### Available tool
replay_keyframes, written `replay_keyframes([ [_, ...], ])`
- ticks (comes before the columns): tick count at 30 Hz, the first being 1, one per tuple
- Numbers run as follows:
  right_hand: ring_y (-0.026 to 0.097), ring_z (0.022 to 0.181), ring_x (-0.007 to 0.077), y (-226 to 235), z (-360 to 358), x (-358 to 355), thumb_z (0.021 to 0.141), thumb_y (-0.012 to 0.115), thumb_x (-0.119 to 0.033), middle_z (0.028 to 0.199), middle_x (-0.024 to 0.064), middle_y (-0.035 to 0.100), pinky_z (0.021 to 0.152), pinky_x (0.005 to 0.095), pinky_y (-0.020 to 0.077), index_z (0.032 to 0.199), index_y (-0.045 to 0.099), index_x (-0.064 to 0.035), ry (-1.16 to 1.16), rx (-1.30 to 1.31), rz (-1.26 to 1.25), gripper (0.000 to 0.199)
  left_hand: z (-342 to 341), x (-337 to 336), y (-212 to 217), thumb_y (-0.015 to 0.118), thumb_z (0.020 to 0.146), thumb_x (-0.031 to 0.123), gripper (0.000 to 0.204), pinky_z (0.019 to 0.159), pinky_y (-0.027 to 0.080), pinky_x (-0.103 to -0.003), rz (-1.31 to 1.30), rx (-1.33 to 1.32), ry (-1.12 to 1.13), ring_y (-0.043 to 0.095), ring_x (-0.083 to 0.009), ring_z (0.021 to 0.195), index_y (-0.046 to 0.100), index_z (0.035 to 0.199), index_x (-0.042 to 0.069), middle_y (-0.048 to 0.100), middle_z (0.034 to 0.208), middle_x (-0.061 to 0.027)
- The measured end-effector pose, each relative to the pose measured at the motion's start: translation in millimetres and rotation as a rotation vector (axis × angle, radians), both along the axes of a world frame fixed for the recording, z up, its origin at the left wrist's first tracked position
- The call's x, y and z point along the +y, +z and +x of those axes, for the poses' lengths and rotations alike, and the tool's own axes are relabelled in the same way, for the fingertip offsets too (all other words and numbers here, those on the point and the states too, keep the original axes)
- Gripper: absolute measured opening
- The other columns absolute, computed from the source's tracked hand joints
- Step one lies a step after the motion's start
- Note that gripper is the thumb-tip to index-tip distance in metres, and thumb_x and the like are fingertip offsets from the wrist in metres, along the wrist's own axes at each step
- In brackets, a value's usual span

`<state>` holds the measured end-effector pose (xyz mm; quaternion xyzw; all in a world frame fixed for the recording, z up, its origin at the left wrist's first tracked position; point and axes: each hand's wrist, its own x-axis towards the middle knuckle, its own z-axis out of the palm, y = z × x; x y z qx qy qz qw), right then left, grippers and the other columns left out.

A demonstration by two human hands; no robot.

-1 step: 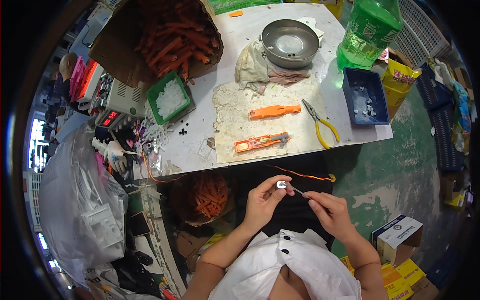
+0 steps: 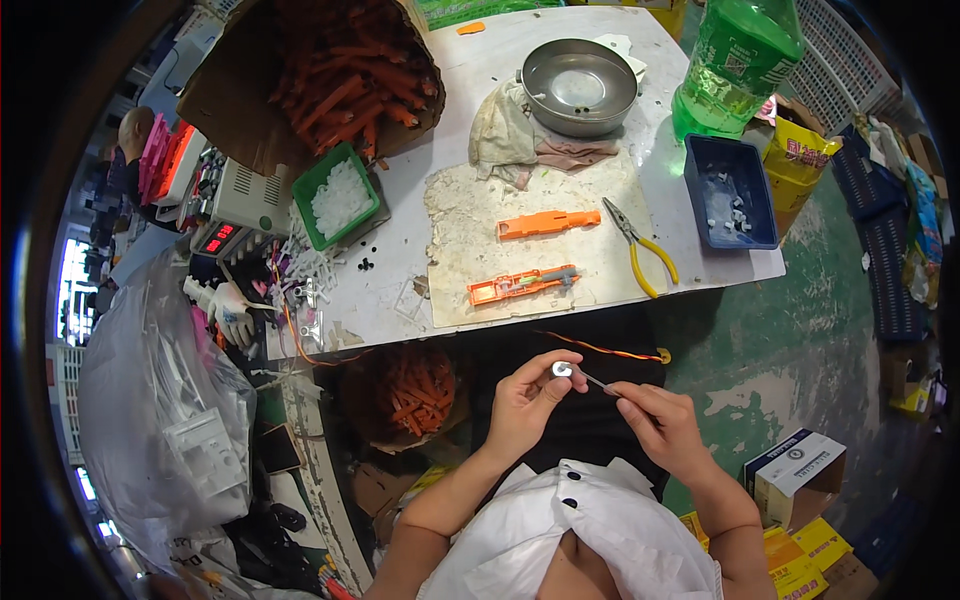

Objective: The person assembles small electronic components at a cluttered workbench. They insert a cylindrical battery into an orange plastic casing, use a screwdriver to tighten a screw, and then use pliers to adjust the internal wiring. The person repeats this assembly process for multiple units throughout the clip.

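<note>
In front of my chest, off the table's near edge, my left hand (image 2: pixel 522 408) pinches a small white and silver part with a rounded end (image 2: pixel 563 370). My right hand (image 2: pixel 662 418) grips a thin metal rod-like tool (image 2: pixel 596 383), its tip reaching the small part; its rear end is hidden in my fingers. On the worn mat lie an orange plastic housing half (image 2: pixel 548 224) and, nearer me, a second orange half (image 2: pixel 522 285) with small parts fitted inside. Yellow-handled pliers (image 2: pixel 645 262) rest at their right with the jaws pointing away.
A metal bowl (image 2: pixel 578 120) stands on a rag (image 2: pixel 505 135). Right of it are a green bottle (image 2: pixel 735 70) and a blue bin (image 2: pixel 735 238) of small parts. At left are a green tray (image 2: pixel 372 208), a carton of orange pieces (image 2: pixel 225 90) and an instrument box (image 2: pixel 250 190).
</note>
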<state>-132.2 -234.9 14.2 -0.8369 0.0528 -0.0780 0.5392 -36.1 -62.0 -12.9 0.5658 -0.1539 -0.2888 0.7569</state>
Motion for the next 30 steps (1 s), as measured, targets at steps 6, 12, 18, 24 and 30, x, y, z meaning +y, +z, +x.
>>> replay_keyframes([
  [6,0.053,0.054,0.0165,1,-1,-4,0.086,0.061,-0.003,0.068,0.0098,0.060,0.049,0.0278,0.0394,0.102,0.066,-0.0013,0.018,0.044,-0.026,0.017,1,2,-1,0.056,0.095,0.019,0.031,0.078,0.045,-0.022,0.012,0.034,-0.039,0.057,-0.0098,0.084,0.055,0.117,-0.002,0.061,0.089,-0.0041],
  [12,0.052,0.052,0.0176,2,1,-6,0.085,0.063,-0.003,0.065,0.0098,0.057,0.047,0.0292,0.0384,0.102,0.066,-0.0016,0.035,0.012,-0.064,0.018,6,7,-1,0.058,0.094,0.021,0.030,0.078,0.046,-0.024,0.104,0.028,-0.101,0.057,-0.0112,0.082,0.057,0.111,-0.002,0.060,0.088,-0.0052],
  [18,0.049,0.046,0.0166,-8,0,-4,0.083,0.065,-0.003,0.061,0.0072,0.053,0.043,0.0289,0.0377,0.104,0.067,-0.0041,0.025,-0.046,-0.080,0.021,8,7,-1,0.059,0.093,0.021,0.026,0.071,0.045,-0.022,0.093,0.037,-0.113,0.055,-0.0092,0.076,0.057,0.106,-0.001,0.058,0.084,-0.0033],
  [24,0.047,0.045,0.0150,-19,-8,12,0.084,0.063,-0.002,0.060,0.0071,0.052,0.042,0.0278,0.0360,0.104,0.066,-0.0023,-0.048,-0.065,-0.019,0.020,-6,-3,-6,0.057,0.094,0.016,0.021,0.069,0.044,-0.021,0.031,0.057,0.020,0.053,-0.0077,0.073,0.057,0.104,-0.002,0.056,0.082,-0.0024],
  [30,0.046,0.046,0.0122,-30,-7,31,0.086,0.061,-0.001,0.060,0.0064,0.051,0.042,0.0263,0.0343,0.105,0.066,-0.0002,-0.124,-0.129,0.051,0.019,-19,-10,-12,0.054,0.096,0.015,0.021,0.071,0.045,-0.023,-0.065,0.164,0.072,0.054,-0.0098,0.075,0.056,0.104,-0.003,0.056,0.083,-0.0043],
])
